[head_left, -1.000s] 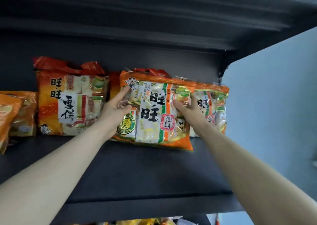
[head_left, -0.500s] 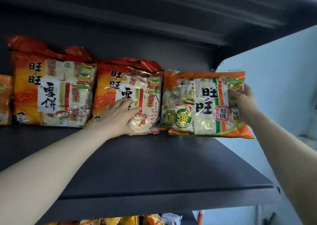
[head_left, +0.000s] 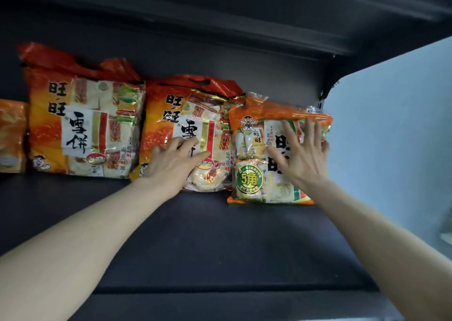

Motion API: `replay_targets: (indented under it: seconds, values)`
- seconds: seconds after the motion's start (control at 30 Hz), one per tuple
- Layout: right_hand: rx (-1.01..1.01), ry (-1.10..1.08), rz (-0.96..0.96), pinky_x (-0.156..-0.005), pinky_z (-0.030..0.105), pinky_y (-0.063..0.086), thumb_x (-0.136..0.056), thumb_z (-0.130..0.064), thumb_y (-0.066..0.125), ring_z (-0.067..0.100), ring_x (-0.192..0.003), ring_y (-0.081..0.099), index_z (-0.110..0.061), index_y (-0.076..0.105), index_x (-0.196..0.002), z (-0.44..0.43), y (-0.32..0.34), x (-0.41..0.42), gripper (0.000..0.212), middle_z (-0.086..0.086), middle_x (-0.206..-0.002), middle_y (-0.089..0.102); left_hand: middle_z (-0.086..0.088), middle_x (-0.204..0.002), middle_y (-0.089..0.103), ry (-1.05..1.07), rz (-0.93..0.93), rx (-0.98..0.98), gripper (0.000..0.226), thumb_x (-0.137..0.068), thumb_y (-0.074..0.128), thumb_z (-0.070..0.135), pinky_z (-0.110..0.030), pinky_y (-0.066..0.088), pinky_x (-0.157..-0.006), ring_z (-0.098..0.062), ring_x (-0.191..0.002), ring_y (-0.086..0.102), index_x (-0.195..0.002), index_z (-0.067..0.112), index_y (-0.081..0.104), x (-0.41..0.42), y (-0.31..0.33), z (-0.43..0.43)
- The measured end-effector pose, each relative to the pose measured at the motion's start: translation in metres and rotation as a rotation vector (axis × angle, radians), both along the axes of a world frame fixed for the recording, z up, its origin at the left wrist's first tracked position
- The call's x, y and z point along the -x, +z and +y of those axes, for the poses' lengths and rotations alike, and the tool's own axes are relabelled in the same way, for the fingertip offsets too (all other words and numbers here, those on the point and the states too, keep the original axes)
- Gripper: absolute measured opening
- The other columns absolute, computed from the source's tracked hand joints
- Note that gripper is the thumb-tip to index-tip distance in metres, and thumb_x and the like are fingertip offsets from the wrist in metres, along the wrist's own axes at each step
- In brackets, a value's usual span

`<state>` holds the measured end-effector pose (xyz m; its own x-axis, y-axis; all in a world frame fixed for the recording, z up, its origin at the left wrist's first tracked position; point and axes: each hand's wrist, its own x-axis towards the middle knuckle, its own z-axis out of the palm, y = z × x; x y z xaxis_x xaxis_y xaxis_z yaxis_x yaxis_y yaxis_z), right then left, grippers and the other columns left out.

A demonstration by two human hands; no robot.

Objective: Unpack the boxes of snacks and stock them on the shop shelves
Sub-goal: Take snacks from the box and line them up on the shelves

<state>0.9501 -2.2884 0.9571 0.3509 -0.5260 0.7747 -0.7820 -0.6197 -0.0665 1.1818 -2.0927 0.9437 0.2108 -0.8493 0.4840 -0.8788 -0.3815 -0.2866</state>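
We have both palms on the stock, with nothing pinched. Our right hand (head_left: 302, 158) lies flat on the orange rice-cracker bag (head_left: 249, 181), fingers straight and fanned wide. That reads as a push to seat the bag upright against the back of the dark shelf (head_left: 220, 242), at the right end of the row near the pale blue wall (head_left: 391, 137). The bag's left edge overlaps the middle red snow-cracker bag (head_left: 168, 117). Our left hand (head_left: 175, 166) rests on that bag's lower front, fingers loosely spread and only slightly bent, likely to steady it while its neighbour is pressed in. Further left stands another red snow-cracker bag (head_left: 80, 125), touching the middle one. Beyond it a small orange bag (head_left: 12, 134) is cut off by the frame edge. All the bags lean with labels outward, facing the shopper. We judge the orange bag nearly placed; no box shows in this view
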Motion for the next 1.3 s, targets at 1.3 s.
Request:
replay_targets:
  seconds: [1.3]
  values:
    - [0.35, 0.377, 0.248, -0.085, 0.05, 0.041, -0.099, -0.048, 0.038, 0.035, -0.098, 0.057, -0.016, 0.06, -0.123, 0.288, 0.002, -0.218, 0.045, 0.011, -0.11, 0.062, -0.003, -0.134, 0.051, 0.211, 0.066, 0.359, 0.055, -0.094, 0.057, 0.042, -0.041, 0.05, -0.078, -0.029, -0.12, 0.047, -0.145, 0.028, 0.042, -0.122, 0.003, 0.306]
